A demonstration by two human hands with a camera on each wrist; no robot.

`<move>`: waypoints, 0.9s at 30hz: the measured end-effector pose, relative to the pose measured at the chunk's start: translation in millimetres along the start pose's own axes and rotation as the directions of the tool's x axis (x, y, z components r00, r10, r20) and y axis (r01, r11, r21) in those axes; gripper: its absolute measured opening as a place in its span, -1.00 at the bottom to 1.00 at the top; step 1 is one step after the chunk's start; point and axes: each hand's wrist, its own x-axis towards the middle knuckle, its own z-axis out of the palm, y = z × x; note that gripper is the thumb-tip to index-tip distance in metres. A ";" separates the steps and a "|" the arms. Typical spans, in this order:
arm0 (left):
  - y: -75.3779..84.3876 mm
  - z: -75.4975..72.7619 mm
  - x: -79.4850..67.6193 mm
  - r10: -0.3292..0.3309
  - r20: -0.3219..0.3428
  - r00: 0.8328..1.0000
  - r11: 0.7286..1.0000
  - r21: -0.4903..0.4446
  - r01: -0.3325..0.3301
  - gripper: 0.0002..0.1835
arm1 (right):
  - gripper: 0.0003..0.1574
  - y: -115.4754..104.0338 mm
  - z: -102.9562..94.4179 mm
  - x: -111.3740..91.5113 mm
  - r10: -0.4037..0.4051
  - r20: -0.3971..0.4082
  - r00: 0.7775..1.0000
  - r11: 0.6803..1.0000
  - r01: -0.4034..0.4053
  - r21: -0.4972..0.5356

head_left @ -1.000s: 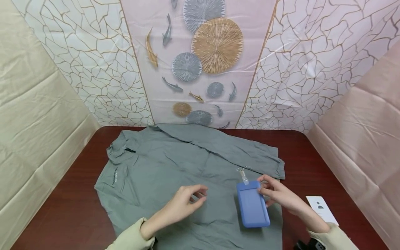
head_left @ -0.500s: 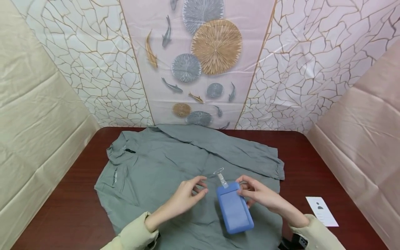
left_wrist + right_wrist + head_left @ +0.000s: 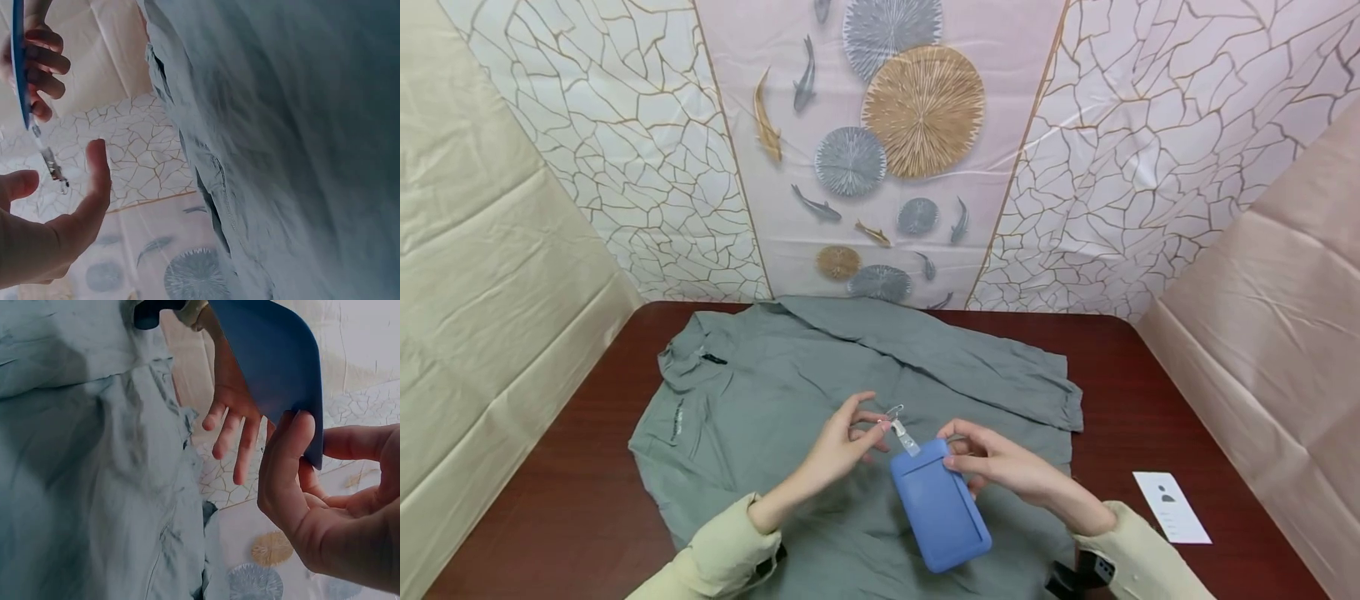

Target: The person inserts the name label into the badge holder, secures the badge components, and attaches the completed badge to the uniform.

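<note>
My right hand [image 3: 996, 460] pinches the upper right edge of a blue badge holder [image 3: 942, 508], thumb on its front. The holder is held tilted above a grey jacket [image 3: 805, 367]. From its top extends a clear strap [image 3: 905, 438] with a metal clip [image 3: 893, 412]. My left hand [image 3: 842, 437] is beside the clip; in the left wrist view a gap shows between thumb and forefinger, with the clip [image 3: 55, 170] near them. Seen from the right wrist, the left hand's fingers [image 3: 245, 447] are extended, and the holder [image 3: 275, 356] hides part of that hand.
A white card [image 3: 1171, 507] with a printed person icon lies to the right on the dark red table [image 3: 1116, 375]. The jacket covers much of the tabletop, one sleeve [image 3: 1000, 358] laid across it. Fabric-like walls [image 3: 1262, 275] surround the table.
My right hand has carried the badge holder leftward over the jacket. My left hand has moved slightly up to the clip, its fingers spreading.
</note>
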 end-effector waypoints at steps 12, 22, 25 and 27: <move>1.1 -4.4 4.4 -0.049 0.031 0.998 0.992 -0.119 0.052 -0.70 | -0.61 -7.3 5.4 11.3 -0.004 0.012 1.000 1.000 0.004 -0.009; 7.0 -11.0 1.0 -0.081 0.045 0.996 0.979 -0.182 0.088 -0.75 | -0.68 -10.1 2.9 14.2 -0.049 -0.081 0.996 0.980 0.032 -0.198; 8.6 -13.3 -0.5 -0.102 0.059 0.993 0.974 -0.197 0.112 -0.76 | -0.72 -8.9 1.1 14.7 -0.096 -0.099 0.990 0.962 0.067 -0.266; 9.3 -14.7 -1.2 -0.114 0.067 0.991 0.972 -0.199 0.125 -0.76 | -0.74 -8.4 -0.1 14.8 -0.122 -0.108 0.987 0.950 0.085 -0.299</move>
